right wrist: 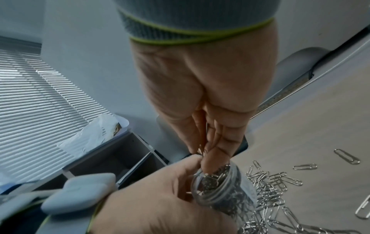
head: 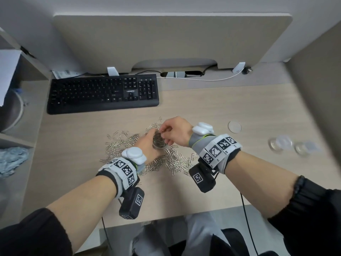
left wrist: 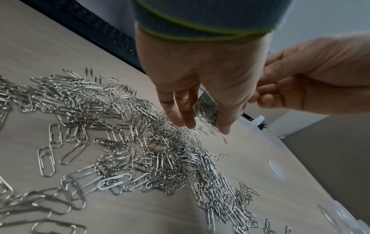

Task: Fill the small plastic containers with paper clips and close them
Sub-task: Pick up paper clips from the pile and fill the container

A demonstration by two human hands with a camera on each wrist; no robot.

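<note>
A small clear container, packed with silver paper clips, is gripped in my left hand just above the clip pile at mid-desk. My right hand hovers over its open mouth, fingertips bunched and pinching a few clips. The right wrist view shows those fingertips dipping into the container, with the left hand wrapped round it. In the left wrist view the container sits between the thumb and fingers of my left hand, with the right hand behind it.
A loose round lid lies on the desk to the right. Two more clear containers stand farther right near the edge. A black keyboard lies behind the pile. Shelving borders the left side.
</note>
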